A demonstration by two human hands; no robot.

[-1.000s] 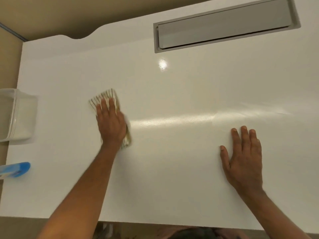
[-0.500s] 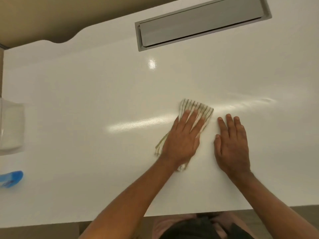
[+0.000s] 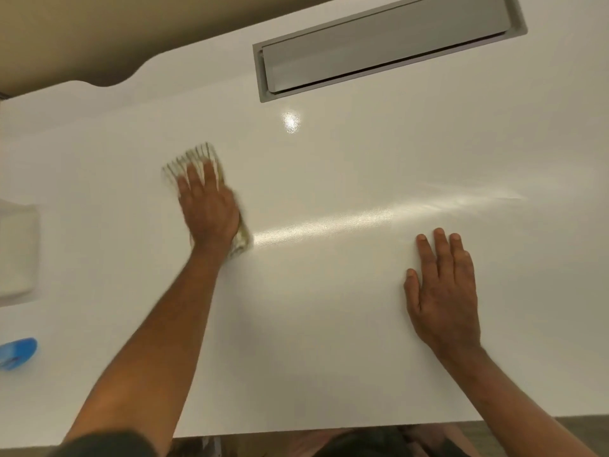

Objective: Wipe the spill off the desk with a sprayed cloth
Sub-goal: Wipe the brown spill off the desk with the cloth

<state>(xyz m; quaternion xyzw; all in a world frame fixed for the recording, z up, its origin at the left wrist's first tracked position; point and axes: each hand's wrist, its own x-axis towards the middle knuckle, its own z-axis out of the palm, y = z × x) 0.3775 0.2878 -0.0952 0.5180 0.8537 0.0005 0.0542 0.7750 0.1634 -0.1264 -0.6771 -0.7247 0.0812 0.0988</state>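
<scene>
A striped cloth [image 3: 192, 158] lies flat on the white desk [image 3: 313, 324], left of centre. My left hand [image 3: 207, 209] presses down on the cloth with fingers spread, covering most of it; only the far striped end and a corner by my wrist show. My right hand [image 3: 443, 288] rests flat on the bare desk at the right, palm down, holding nothing. A faint shiny streak [image 3: 412, 209] runs across the desk between my two hands. No distinct spill can be made out.
A blue spray bottle [image 3: 16, 352] lies at the left edge. Above it stands a clear plastic container [image 3: 16, 252]. A grey recessed cable flap [image 3: 385, 44] is set in the desk's far side. The desk's near edge runs along the bottom.
My left hand swept the cloth right until it was beside my right hand, then back to the left. My right hand stayed flat on the desk.
</scene>
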